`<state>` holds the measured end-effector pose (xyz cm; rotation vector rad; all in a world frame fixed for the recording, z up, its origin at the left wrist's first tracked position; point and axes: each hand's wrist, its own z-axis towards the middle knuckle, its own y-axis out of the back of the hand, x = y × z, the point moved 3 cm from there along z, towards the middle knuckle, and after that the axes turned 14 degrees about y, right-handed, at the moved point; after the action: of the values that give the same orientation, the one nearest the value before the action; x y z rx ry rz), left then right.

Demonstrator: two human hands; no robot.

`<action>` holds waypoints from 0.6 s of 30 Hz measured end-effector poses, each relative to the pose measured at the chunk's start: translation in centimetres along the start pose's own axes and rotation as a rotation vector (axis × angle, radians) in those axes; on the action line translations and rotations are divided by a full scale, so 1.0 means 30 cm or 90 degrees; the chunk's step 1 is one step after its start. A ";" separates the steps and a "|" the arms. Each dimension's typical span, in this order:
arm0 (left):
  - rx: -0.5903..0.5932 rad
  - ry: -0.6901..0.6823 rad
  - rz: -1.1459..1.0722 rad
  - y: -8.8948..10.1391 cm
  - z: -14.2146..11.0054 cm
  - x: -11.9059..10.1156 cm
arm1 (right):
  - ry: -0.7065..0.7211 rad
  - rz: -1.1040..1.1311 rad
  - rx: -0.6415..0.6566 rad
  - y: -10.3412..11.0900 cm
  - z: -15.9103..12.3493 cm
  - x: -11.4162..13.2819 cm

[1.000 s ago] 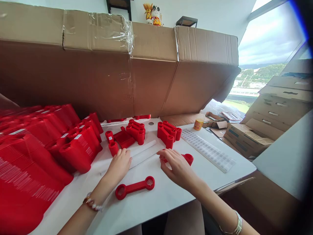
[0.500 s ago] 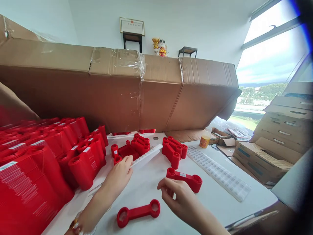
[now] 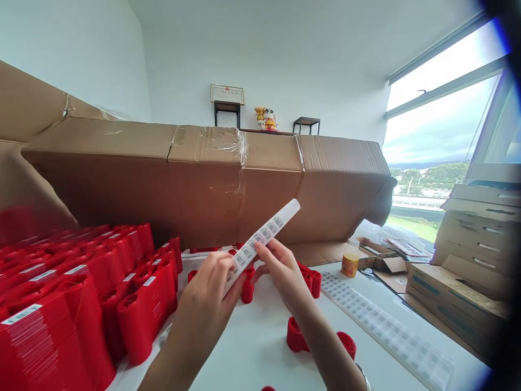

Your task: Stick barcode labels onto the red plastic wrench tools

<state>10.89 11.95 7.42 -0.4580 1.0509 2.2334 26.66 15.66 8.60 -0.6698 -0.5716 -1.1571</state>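
Observation:
My left hand [image 3: 207,290] grips the lower end of a white strip of barcode labels [image 3: 266,232], which tilts up to the right above the table. The fingers of my right hand [image 3: 283,274] are pinched at the strip's lower edge, near its middle; whether a single label is between them I cannot make out. Under my right forearm lies a red dumbbell-shaped plastic part [image 3: 297,335], partly hidden. More red parts [image 3: 313,279] stand behind my hands, largely covered by them.
Stacked red parts [image 3: 138,326], several with barcode labels, fill the left side. A long label sheet [image 3: 386,326] lies on the right of the white table, with a bottle [image 3: 350,259] behind it. Large cardboard [image 3: 203,190] spans the back; cardboard boxes [image 3: 456,293] stand at right.
The label strip has been raised and brought closer in my left hand. My right hand has moved up from near the red part to the strip. The view has tilted upward.

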 end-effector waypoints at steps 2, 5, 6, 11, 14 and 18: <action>0.061 0.110 -0.099 0.004 0.013 0.000 | 0.010 0.001 0.017 -0.007 0.021 0.006; 0.162 0.198 -0.233 0.007 0.039 0.006 | 0.043 -0.007 0.047 -0.012 0.042 0.013; 0.187 0.206 -0.268 0.008 0.049 0.009 | 0.059 -0.015 0.057 -0.012 0.048 0.016; 0.240 0.238 -0.343 0.007 0.078 0.029 | 0.089 -0.073 0.103 -0.010 0.058 0.014; 0.226 0.261 -0.345 0.000 0.084 0.048 | 0.087 -0.089 0.127 -0.019 0.056 -0.002; 0.187 0.257 -0.322 -0.005 0.098 0.079 | 0.118 -0.166 0.121 -0.041 0.048 -0.016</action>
<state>9.07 15.24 7.91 -0.9491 1.2709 1.5465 25.25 16.72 9.46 -0.3266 -0.6140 -1.3720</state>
